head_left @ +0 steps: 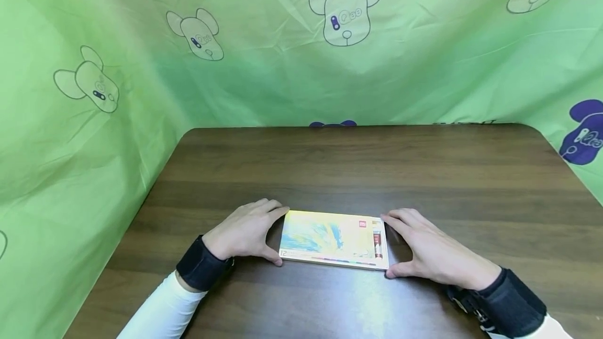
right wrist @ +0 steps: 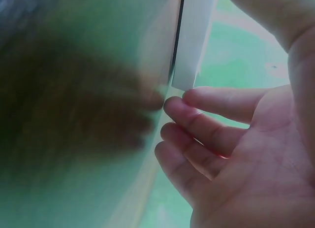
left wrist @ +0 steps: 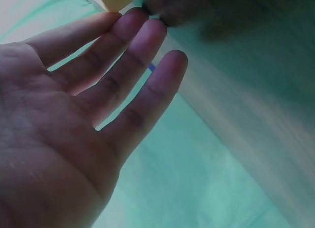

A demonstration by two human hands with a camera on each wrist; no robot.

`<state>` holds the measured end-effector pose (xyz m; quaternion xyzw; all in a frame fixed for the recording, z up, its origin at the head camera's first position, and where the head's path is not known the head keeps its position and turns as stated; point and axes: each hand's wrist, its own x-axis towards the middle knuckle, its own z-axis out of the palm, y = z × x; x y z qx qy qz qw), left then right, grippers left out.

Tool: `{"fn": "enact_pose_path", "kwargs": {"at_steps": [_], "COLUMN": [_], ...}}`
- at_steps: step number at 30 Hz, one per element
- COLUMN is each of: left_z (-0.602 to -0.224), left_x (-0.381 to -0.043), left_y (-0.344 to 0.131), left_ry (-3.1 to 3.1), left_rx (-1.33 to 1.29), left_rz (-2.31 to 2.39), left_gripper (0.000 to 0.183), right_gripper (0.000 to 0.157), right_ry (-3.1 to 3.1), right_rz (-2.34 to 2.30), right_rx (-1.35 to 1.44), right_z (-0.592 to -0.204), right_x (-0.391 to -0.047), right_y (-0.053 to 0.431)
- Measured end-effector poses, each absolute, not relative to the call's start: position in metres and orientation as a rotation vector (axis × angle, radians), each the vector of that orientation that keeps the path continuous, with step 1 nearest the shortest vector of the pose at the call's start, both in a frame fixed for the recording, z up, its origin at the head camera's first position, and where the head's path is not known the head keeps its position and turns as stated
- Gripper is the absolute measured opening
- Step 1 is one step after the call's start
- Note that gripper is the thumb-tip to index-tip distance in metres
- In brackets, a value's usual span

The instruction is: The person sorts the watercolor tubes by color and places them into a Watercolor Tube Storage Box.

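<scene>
A flat, pale yellow box (head_left: 311, 234) with blue brush strokes, marked 12 and showing a red crayon-like stick at its right end, lies face up on the wooden table (head_left: 330, 171). At its left end, my left hand (head_left: 247, 229) touches the corners, index fingertip at the far one and thumb at the near one. My right hand (head_left: 426, 250) mirrors this at the right end. Extended left fingers (left wrist: 142, 46) reach a yellowish box corner (left wrist: 112, 0) in the left wrist view. In the right wrist view, the right fingertips (right wrist: 174, 105) meet the box's pale side (right wrist: 192, 41).
Green cloth (head_left: 264, 82) printed with bear heads hangs behind the table and down its left side. Black bands (head_left: 202, 263) wrap both wrists over white sleeves. The glossy tabletop reflects light near the front.
</scene>
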<state>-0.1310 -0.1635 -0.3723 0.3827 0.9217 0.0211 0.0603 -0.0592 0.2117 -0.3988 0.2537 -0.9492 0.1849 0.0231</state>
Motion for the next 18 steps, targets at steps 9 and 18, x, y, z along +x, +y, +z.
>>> {"fn": "enact_pose_path", "kwargs": {"at_steps": [9,18], "left_z": [-0.3726,-0.3738], "left_x": [-0.1325,-0.1328], "left_y": [-0.1604,-0.1539], "left_ry": [2.805,2.817], "left_rx": [1.19,1.241], "left_rz": [0.045,0.023], "left_gripper": [0.107,0.107], "right_gripper": [0.095,0.094], "right_ry": [-2.929,-2.944], "right_rz": [0.601,0.627], "right_rx": [0.814,0.818], "right_z": [-0.3967,-0.3979], "right_x": [-0.0586,-0.0586], "right_y": [0.2111,0.2112]}}
